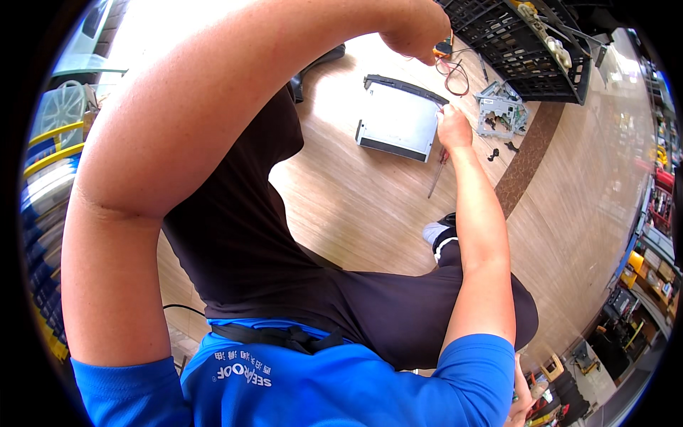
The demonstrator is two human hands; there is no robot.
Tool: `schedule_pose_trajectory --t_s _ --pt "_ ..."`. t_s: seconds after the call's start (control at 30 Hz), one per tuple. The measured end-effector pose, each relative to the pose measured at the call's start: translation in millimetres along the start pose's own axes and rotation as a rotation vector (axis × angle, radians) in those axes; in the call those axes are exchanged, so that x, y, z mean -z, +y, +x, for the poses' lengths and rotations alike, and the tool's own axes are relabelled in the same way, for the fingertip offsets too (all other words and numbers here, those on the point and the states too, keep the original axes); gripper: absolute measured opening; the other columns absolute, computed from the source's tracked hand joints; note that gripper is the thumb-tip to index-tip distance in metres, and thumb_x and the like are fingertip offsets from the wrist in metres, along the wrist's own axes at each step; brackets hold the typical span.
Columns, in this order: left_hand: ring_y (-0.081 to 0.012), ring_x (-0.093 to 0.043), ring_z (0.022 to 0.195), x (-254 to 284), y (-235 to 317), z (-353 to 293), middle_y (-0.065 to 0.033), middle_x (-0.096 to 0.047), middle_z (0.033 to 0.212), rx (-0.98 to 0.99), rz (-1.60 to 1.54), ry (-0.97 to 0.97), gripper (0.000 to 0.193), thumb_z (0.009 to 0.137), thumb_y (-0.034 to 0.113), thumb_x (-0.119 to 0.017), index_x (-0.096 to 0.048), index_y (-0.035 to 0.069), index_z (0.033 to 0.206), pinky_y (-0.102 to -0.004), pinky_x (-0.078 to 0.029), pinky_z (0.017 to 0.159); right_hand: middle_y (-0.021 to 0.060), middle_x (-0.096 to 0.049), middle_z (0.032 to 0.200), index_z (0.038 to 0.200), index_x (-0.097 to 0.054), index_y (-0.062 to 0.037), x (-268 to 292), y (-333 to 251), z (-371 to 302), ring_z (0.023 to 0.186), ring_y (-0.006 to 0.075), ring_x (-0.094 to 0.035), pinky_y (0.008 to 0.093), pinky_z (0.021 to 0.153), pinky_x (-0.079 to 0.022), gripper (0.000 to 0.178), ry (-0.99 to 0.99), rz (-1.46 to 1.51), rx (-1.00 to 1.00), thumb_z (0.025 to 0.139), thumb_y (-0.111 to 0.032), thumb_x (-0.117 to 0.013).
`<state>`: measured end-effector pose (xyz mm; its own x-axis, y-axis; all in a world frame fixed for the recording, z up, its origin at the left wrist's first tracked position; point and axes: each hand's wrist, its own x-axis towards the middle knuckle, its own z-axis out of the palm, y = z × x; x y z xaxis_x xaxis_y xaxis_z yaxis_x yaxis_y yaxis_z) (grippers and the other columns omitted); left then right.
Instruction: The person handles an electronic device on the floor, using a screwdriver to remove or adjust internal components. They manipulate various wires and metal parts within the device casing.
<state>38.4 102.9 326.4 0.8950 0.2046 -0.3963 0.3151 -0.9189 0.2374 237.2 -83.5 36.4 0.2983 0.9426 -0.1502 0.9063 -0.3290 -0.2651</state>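
Observation:
A flat silver metal unit (400, 117) with black front and back edges lies on the floor ahead of me. My right hand (455, 128) is closed at the unit's right corner; what its fingers hold, if anything, is hidden. Just below that hand lies a screwdriver (439, 174) with a red handle. Farther off, my left hand (421, 32) reaches across with bent, closed fingers, beside an orange and black device (445, 47). The hand's own back hides what is in its grip. Thin red and black leads (455, 78) curl on the floor near the device.
A black plastic crate (523, 46) stands at the far right. Metal bracket parts (500, 115) and small black pieces (494, 154) lie right of my hand. My bent leg (413, 302) crosses the near floor. Another person's hand (521, 398) shows at the lower right, by shelving (640, 285).

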Motion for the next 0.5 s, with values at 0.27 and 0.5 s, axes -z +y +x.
schedule_pose_trajectory --t_s 0.27,0.5 --pt "-0.0363 -0.065 0.095 4 3 -2 -0.0194 -0.069 0.1 0.01 0.003 -0.024 0.034 0.087 0.03 -0.064 -0.071 0.0 0.101 -0.0434 -0.05 0.083 0.0237 -0.065 0.101 0.099 -0.059 -0.0002 -7 -5 -3 0.093 0.0388 -0.066 0.0473 0.082 -0.054 0.026 0.02 -0.032 -0.065 0.092 -0.025 -0.055" --pt "-0.0362 -0.065 0.095 5 5 0 -0.0192 -0.069 0.101 0.023 -0.003 -0.065 0.035 0.087 0.03 -0.064 -0.071 -0.001 0.102 -0.0434 -0.05 0.083 0.026 -0.065 0.103 0.102 -0.058 0.0014 -10 -12 -2 0.095 0.0403 -0.066 0.0489 0.084 -0.053 0.032 -0.016 -0.014 -0.2 0.094 -0.028 -0.049"
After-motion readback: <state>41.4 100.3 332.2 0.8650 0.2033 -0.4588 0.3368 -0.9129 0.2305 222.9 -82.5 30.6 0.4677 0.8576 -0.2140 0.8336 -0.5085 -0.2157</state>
